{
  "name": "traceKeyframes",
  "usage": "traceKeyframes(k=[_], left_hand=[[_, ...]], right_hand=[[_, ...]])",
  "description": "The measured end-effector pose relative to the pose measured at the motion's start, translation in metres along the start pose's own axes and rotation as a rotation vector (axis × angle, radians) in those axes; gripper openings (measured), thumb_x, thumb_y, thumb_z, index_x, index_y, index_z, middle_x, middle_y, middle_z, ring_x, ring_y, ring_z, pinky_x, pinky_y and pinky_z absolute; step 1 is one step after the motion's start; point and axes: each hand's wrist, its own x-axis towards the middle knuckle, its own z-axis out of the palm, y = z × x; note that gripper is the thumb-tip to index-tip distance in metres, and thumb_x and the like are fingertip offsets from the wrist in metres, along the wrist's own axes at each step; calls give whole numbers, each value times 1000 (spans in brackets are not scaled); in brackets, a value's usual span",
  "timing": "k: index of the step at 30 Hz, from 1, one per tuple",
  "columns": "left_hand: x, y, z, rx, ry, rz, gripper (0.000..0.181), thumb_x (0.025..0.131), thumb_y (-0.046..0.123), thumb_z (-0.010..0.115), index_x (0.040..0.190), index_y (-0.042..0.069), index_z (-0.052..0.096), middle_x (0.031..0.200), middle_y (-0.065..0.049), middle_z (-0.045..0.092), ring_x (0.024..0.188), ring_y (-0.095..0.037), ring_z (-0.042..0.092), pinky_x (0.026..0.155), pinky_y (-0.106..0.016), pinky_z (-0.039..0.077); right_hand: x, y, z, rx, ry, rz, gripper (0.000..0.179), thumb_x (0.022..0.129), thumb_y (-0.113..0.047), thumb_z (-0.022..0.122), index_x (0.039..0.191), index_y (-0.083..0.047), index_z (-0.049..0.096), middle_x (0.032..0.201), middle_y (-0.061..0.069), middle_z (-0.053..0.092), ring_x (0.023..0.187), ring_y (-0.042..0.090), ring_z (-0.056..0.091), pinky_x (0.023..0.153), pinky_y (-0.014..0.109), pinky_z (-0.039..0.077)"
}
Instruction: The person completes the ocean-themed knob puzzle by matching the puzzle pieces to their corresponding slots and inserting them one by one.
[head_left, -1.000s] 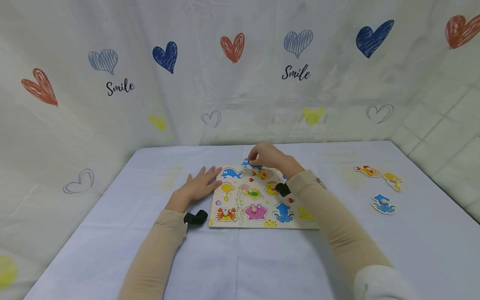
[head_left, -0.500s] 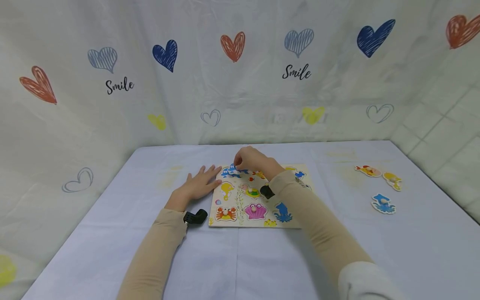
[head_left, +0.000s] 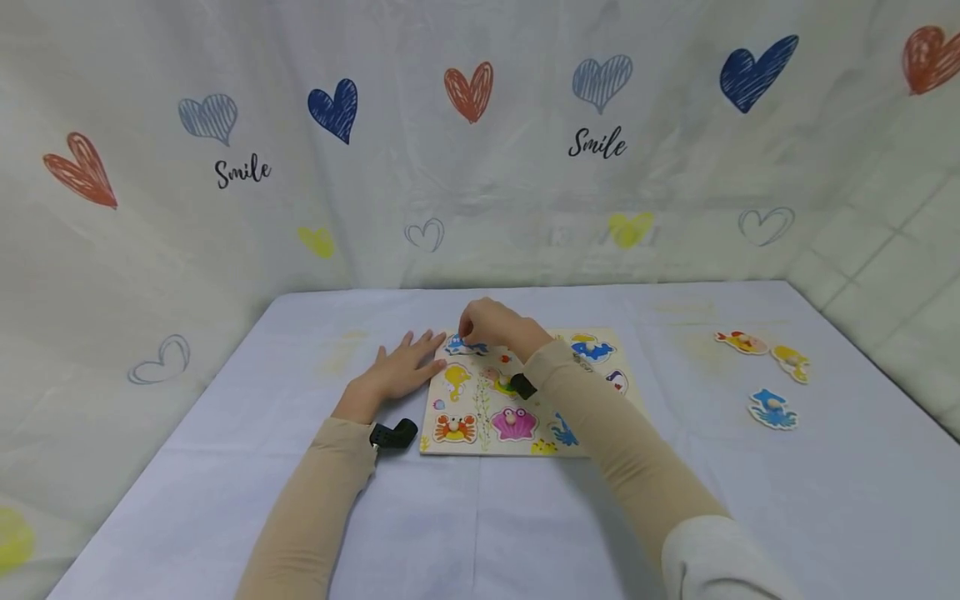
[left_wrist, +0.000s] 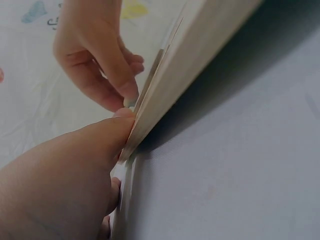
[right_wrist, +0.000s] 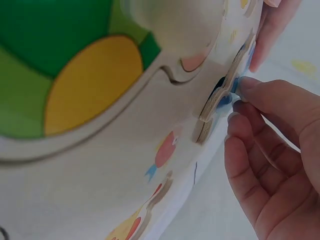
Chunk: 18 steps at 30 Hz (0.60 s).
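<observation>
A wooden peg puzzle board (head_left: pixel 491 450) with printed sea animals lies on the white-covered table. At its back left corner my right hand (head_left: pixel 498 323) pinches the small knob of a blue sea-animal puzzle piece (head_left: pixel 455 343). In the right wrist view, thumb and fingertips meet at that blue piece (right_wrist: pixel 220 95), which stands slightly proud of the board and tilted. My left hand (head_left: pixel 390 373) lies with fingers spread at the board's left edge; in the left wrist view its thumb (left_wrist: pixel 107 137) touches the edge, right below the other hand's fingertips.
Right of the board lie three loose pieces: a red and yellow fish (head_left: pixel 742 342), a yellow piece (head_left: pixel 791 363) and a blue piece (head_left: pixel 772 410). A crab piece (head_left: pixel 454 427) and a pink shell piece (head_left: pixel 514 423) sit in the board's front row. A curtain with hearts hangs behind.
My right hand has moved left and slightly down with the blue piece, from the back edge onto the blue whale picture in the corner. The left hand has stayed in place.
</observation>
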Motion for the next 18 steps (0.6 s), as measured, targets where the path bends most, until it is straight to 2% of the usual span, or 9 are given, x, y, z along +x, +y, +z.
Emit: traceKeyframes(k=[18], left_hand=[[-1,1,-2,18,-5,-8,69,107,58,38,166,25,22,170,-10,16,156,-40,1,113,-77,-1]], right_hand=[[3,-5,3,9,-2,-13,14,100,-10,68,109,-5,77,102,5,71,91,18,64,88,30,55]])
